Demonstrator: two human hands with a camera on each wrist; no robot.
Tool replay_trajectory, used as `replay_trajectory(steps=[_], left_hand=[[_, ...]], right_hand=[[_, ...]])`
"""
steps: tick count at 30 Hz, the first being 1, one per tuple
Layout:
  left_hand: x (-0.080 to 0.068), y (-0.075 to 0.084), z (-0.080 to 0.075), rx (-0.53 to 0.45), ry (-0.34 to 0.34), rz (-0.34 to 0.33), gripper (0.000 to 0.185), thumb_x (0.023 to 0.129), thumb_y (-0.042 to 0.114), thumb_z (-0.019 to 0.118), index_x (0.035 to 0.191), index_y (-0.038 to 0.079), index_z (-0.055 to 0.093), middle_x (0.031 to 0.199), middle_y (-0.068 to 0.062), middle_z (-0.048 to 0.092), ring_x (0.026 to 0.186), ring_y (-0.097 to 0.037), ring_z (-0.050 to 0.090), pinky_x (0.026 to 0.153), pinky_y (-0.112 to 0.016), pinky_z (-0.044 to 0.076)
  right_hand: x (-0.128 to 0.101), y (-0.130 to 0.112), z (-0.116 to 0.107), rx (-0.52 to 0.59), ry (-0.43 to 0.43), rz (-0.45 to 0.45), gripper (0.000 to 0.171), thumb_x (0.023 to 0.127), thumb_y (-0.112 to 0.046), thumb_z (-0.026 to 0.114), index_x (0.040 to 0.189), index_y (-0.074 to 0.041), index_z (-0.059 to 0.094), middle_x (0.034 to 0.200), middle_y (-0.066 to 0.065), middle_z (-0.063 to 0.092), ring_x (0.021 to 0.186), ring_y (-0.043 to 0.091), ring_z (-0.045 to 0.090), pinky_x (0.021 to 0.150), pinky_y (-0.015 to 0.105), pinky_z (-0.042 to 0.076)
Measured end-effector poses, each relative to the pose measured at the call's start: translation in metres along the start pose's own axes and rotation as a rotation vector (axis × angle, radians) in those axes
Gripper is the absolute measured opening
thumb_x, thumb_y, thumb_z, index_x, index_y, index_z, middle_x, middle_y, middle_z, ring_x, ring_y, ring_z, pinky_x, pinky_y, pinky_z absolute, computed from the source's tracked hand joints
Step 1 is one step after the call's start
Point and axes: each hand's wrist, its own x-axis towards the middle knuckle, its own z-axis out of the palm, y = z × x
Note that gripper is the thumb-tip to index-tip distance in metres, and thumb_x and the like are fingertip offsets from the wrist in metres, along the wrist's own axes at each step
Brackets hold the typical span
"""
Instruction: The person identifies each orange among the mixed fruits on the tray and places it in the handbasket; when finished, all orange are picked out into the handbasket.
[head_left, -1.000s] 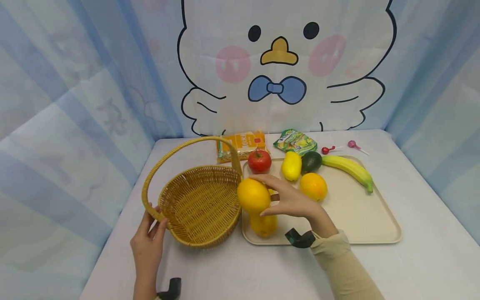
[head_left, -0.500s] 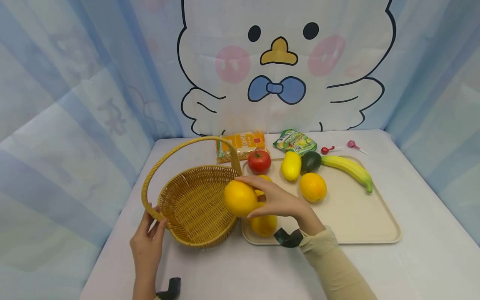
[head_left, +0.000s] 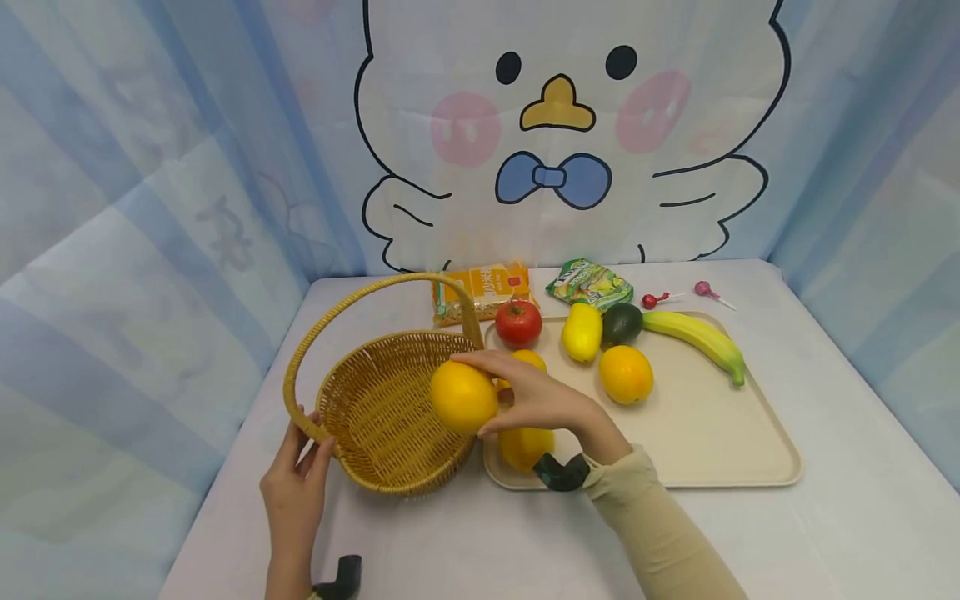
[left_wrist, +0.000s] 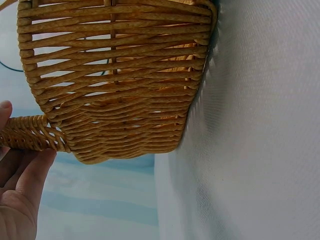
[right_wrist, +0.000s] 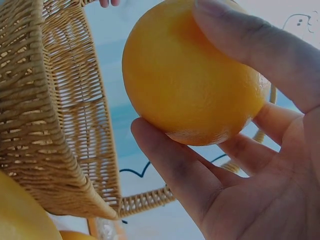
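My right hand (head_left: 517, 392) grips an orange (head_left: 462, 397) between thumb and fingers, holding it in the air over the right rim of a woven wicker basket (head_left: 390, 408). In the right wrist view the orange (right_wrist: 192, 85) fills the palm (right_wrist: 265, 165), with the basket wall (right_wrist: 50, 125) just to its left. My left hand (head_left: 296, 483) rests against the base of the basket's handle (head_left: 303, 417) at the near left; the left wrist view shows its fingers (left_wrist: 22, 185) touching the handle (left_wrist: 30, 135). The basket is empty inside.
A beige tray (head_left: 720, 433) right of the basket carries a tomato (head_left: 518, 322), a lemon (head_left: 582, 332), an avocado (head_left: 622, 323), a banana (head_left: 701, 337) and more oranges (head_left: 626, 374). Snack packets (head_left: 483, 289) and two lollipops (head_left: 678, 294) lie behind it. Curtains wall in the table.
My right hand has carried the orange leftward from above the tray's left edge to over the basket's rim. The left hand and basket have stayed put.
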Motion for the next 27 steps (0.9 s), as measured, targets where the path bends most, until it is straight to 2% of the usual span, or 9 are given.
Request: replay_trajectory(steps=[4, 7, 11, 15, 17, 22, 27], left_hand=[[0.0, 0.0, 0.0, 0.007, -0.004, -0.007, 0.064, 0.085, 0.005, 0.067, 0.142, 0.019, 0.043, 0.127, -0.014, 0.062, 0.116, -0.006, 0.058, 0.083, 0.0, 0.045], [0.0, 0.0, 0.0, 0.013, -0.006, -0.012, 0.064, 0.085, 0.005, 0.067, 0.142, 0.019, 0.042, 0.127, -0.014, 0.061, 0.115, -0.028, 0.058, 0.084, 0.0, 0.045], [0.001, 0.001, 0.0, 0.011, -0.007, -0.018, 0.064, 0.085, 0.006, 0.067, 0.142, 0.02, 0.042, 0.128, -0.013, 0.061, 0.116, -0.023, 0.059, 0.084, -0.001, 0.045], [0.001, 0.001, 0.0, 0.0, -0.009, -0.025, 0.063, 0.085, 0.008, 0.067, 0.142, 0.022, 0.042, 0.128, -0.011, 0.061, 0.115, 0.0, 0.056, 0.084, -0.002, 0.046], [0.001, 0.001, 0.0, -0.003, -0.01, -0.028, 0.063, 0.086, 0.008, 0.067, 0.142, 0.023, 0.042, 0.128, -0.011, 0.061, 0.114, 0.007, 0.053, 0.084, -0.002, 0.046], [0.0, 0.0, 0.0, 0.004, -0.007, -0.023, 0.063, 0.085, 0.008, 0.067, 0.141, 0.022, 0.043, 0.127, -0.011, 0.062, 0.115, -0.005, 0.057, 0.083, -0.002, 0.047], [0.001, 0.0, 0.0, 0.002, -0.008, -0.024, 0.063, 0.085, 0.008, 0.067, 0.142, 0.022, 0.043, 0.127, -0.011, 0.062, 0.112, 0.009, 0.053, 0.083, -0.002, 0.047]], right_hand=[[0.005, -0.001, 0.004, 0.011, -0.016, 0.001, 0.087, 0.073, -0.024, 0.082, 0.145, -0.03, 0.034, 0.146, -0.007, 0.039, 0.124, 0.016, 0.043, 0.091, 0.033, 0.054], [0.009, -0.001, 0.007, 0.046, -0.033, -0.002, 0.087, 0.073, -0.021, 0.082, 0.146, -0.028, 0.034, 0.147, -0.006, 0.038, 0.125, 0.017, 0.044, 0.091, 0.032, 0.056], [0.013, -0.001, 0.012, 0.057, -0.048, -0.004, 0.086, 0.074, -0.018, 0.081, 0.146, -0.026, 0.034, 0.148, -0.004, 0.036, 0.126, 0.018, 0.043, 0.094, 0.034, 0.055], [0.018, 0.0, 0.016, 0.027, -0.058, -0.001, 0.085, 0.075, -0.023, 0.08, 0.146, -0.029, 0.034, 0.148, -0.007, 0.036, 0.127, 0.016, 0.041, 0.098, 0.035, 0.051], [0.021, 0.002, 0.018, 0.007, -0.065, -0.002, 0.085, 0.075, -0.025, 0.08, 0.145, -0.031, 0.034, 0.148, -0.009, 0.036, 0.126, 0.014, 0.041, 0.098, 0.033, 0.05], [0.029, 0.006, 0.024, 0.005, -0.099, 0.013, 0.085, 0.075, -0.026, 0.08, 0.146, -0.03, 0.033, 0.148, -0.008, 0.036, 0.127, 0.014, 0.042, 0.096, 0.027, 0.051], [0.037, 0.01, 0.03, -0.003, -0.115, 0.045, 0.086, 0.074, -0.028, 0.081, 0.145, -0.035, 0.033, 0.148, -0.009, 0.037, 0.128, 0.011, 0.041, 0.096, 0.025, 0.05]])
